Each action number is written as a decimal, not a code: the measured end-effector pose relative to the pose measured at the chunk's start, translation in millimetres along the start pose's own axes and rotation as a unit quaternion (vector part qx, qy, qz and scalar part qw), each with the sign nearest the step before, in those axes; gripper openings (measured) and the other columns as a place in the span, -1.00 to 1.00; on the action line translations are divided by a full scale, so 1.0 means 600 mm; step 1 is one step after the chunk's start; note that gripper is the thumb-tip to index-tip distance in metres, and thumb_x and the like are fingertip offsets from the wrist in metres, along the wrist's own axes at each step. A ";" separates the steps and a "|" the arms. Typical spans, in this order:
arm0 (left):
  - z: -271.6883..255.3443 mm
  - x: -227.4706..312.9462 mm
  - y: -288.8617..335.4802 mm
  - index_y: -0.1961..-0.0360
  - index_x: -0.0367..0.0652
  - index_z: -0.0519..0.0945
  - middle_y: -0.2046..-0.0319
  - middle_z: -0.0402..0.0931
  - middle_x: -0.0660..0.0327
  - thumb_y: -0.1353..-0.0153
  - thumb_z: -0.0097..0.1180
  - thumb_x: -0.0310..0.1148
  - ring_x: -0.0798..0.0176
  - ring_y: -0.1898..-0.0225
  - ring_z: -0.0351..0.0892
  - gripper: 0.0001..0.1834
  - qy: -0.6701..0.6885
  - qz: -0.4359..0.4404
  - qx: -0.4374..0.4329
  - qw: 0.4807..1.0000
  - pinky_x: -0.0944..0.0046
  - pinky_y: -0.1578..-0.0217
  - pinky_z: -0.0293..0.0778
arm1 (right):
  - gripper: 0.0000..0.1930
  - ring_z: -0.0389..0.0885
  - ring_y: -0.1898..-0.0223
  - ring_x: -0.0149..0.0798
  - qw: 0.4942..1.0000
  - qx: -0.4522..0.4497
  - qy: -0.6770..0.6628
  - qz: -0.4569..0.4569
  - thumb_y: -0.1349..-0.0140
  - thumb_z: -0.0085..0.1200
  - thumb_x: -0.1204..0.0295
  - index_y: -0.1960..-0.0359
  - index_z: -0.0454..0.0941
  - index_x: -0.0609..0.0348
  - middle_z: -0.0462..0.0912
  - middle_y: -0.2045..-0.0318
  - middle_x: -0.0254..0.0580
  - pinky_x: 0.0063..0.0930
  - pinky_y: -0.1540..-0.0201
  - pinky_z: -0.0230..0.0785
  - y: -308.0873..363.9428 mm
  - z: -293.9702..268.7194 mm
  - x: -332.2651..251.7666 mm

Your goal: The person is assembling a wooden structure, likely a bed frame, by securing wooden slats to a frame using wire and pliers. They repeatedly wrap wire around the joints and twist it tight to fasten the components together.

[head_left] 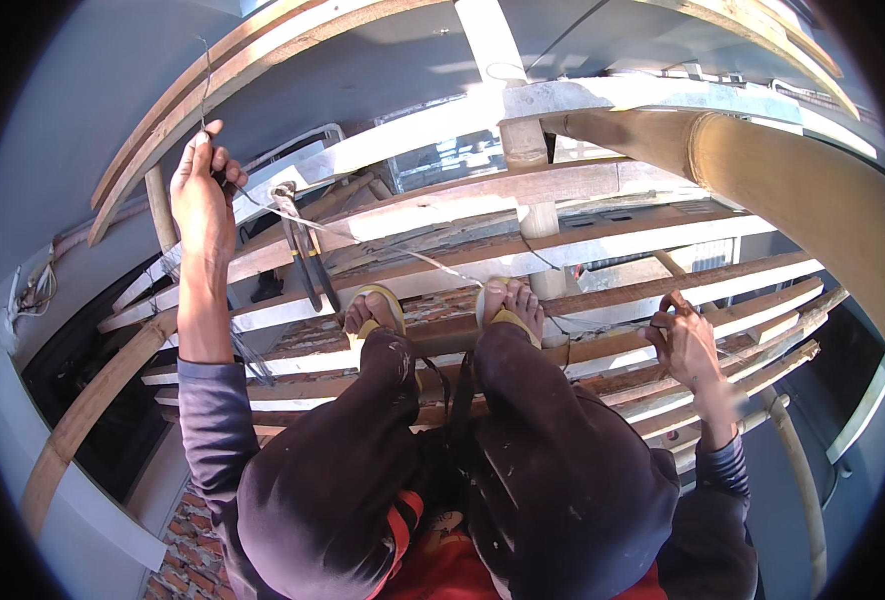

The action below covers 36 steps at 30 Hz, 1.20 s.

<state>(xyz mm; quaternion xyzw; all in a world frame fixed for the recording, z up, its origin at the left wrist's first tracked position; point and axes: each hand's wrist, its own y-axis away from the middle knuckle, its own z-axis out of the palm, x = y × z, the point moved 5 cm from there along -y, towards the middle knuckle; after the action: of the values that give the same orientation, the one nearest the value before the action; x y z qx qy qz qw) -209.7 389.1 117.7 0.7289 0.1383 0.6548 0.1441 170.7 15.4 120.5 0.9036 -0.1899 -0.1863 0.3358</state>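
Observation:
My left hand [206,190] is raised at the far left with its fingers closed on a thin wire [206,85], whose end sticks up past the fingertips. From beneath that hand a pale thin strand [348,238] runs rightward toward my feet; whether it is the same wire I cannot tell. A pair of pincers [306,245] with black-and-yellow handles rests against the wooden battens [443,212], just right of my left hand. My right hand [688,345] is over the battens on the right, fingers curled together; what they grip, if anything, is hidden.
My sandalled feet [375,312] stand on the battens, with gaps between them showing brickwork below. A thick bamboo pole [793,180] crosses the upper right. An upright pole [523,150] stands ahead, and a bamboo pole [93,420] slants at left. Loose wires [248,355] hang near my left forearm.

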 end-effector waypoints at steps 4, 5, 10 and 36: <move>-0.031 -0.025 0.033 0.14 -0.18 0.48 0.58 0.25 0.36 -0.39 -0.22 -0.33 0.45 0.57 0.29 -0.76 0.006 0.050 0.051 0.997 0.41 0.51 0.33 | -0.85 0.54 0.27 0.04 0.999 0.002 -0.041 -0.021 -0.04 0.17 0.39 0.51 0.61 0.24 0.51 0.31 -0.06 -0.12 0.28 0.41 -0.004 -0.006 -0.024; -0.036 -0.033 0.032 0.13 -0.16 0.44 0.57 0.26 0.35 -0.40 -0.23 -0.33 0.44 0.56 0.31 -0.78 0.028 0.053 0.046 0.997 0.40 0.51 0.34 | -0.83 0.54 0.25 0.00 0.999 -0.002 -0.041 -0.019 -0.04 0.16 0.40 0.52 0.58 0.29 0.50 0.31 -0.06 -0.15 0.24 0.38 0.002 -0.011 -0.025; -0.045 -0.054 -0.011 0.08 -0.14 0.40 0.58 0.16 0.38 -0.40 -0.26 -0.34 0.49 0.63 0.09 -0.79 0.245 -0.047 -0.032 0.968 0.50 0.62 0.16 | -0.85 0.52 0.28 -0.10 0.961 -0.066 -0.261 0.069 -0.08 0.11 0.48 0.51 0.54 0.36 0.48 0.30 -0.07 -0.28 0.20 0.30 0.046 -0.005 0.013; 0.244 -0.188 0.235 -0.05 -0.32 0.26 -0.03 0.37 -0.16 -0.37 -0.24 -0.43 0.01 -0.04 0.46 -0.72 0.269 -0.316 -0.366 0.833 0.11 -0.15 0.37 | -0.70 0.60 0.31 0.02 0.972 0.104 -0.209 -0.033 -0.16 0.06 0.41 0.03 0.48 0.06 0.60 0.27 -0.04 -0.22 0.29 0.43 0.088 -0.013 -0.131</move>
<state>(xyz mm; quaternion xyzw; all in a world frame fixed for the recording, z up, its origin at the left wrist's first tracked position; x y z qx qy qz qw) -73.9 211.1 55.1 0.3352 0.1446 0.7465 0.5562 95.4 19.3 177.9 0.8806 -0.2442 -0.3610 0.1862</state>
